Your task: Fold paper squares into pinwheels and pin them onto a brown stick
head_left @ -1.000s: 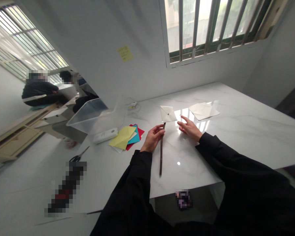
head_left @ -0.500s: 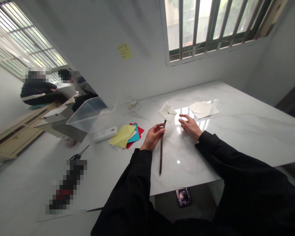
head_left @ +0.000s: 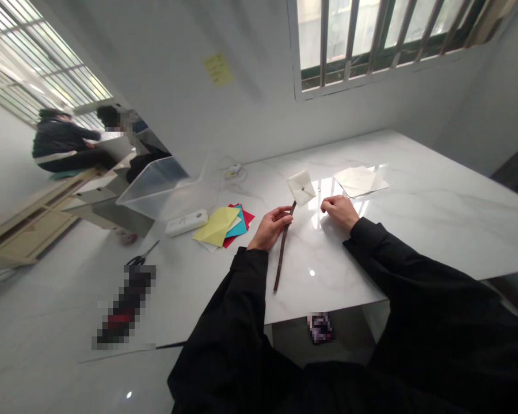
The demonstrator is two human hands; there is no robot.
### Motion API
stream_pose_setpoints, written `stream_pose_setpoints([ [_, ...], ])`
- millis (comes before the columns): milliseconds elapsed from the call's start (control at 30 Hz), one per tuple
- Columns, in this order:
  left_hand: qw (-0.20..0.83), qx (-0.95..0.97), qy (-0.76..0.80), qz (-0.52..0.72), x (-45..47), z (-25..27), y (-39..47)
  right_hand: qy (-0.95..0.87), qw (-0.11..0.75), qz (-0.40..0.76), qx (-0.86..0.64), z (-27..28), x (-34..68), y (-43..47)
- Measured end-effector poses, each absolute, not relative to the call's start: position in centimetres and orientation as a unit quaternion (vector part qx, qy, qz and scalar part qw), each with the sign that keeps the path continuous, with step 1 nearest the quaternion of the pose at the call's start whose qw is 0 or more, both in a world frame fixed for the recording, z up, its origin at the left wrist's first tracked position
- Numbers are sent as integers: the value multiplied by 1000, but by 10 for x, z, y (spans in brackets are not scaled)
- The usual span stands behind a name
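Note:
A paper pinwheel, with a white folded square head (head_left: 301,188) and a small dot at its centre, sits atop a dark brown stick (head_left: 280,259). My left hand (head_left: 271,226) is closed around the upper part of that stick, a little under the paper. The stick tilts, its lower end pointing toward the table's front edge. To the right of the pinwheel, apart from it, my right hand (head_left: 340,211) has its fingers curled in, with nothing seen in them. Behind the right hand lie white paper sheets (head_left: 361,180) on the table.
Coloured paper squares (head_left: 218,226), a white elongated device (head_left: 187,222), a clear plastic bin (head_left: 162,183) and scissors (head_left: 141,256) are to the left on the marble-patterned table (head_left: 440,213). A white cable (head_left: 233,171) lies by the wall. Two people sit beyond the bin.
The pinwheel's head has turned and the stick leans more to the right at its top. My right hand's fingers, stretched out before, have curled in. The whole view has shifted slightly.

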State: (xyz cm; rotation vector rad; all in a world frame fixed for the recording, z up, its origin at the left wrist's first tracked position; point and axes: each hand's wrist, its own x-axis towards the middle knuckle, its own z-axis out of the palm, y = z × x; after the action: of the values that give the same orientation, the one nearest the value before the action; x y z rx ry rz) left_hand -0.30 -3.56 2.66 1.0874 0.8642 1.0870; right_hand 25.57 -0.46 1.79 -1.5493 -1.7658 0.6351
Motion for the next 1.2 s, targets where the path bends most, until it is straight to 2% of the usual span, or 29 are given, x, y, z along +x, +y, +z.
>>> stream_pose_setpoints([
  [733, 647, 460, 365, 487, -5, 22, -31, -677, 363, 242, -593, 18, 254, -7],
  [867, 662, 409, 367, 509, -7, 21, -27, -675, 379, 311, -552, 14, 249, -7],
  [967, 668, 377, 367, 526, -9, 22, -26, -691, 358, 392, -491, 15, 238, -9],
  [1200, 674, 361, 360, 535, -10, 26, -27, -712, 248, 465, -464, 36, 218, 1],
])
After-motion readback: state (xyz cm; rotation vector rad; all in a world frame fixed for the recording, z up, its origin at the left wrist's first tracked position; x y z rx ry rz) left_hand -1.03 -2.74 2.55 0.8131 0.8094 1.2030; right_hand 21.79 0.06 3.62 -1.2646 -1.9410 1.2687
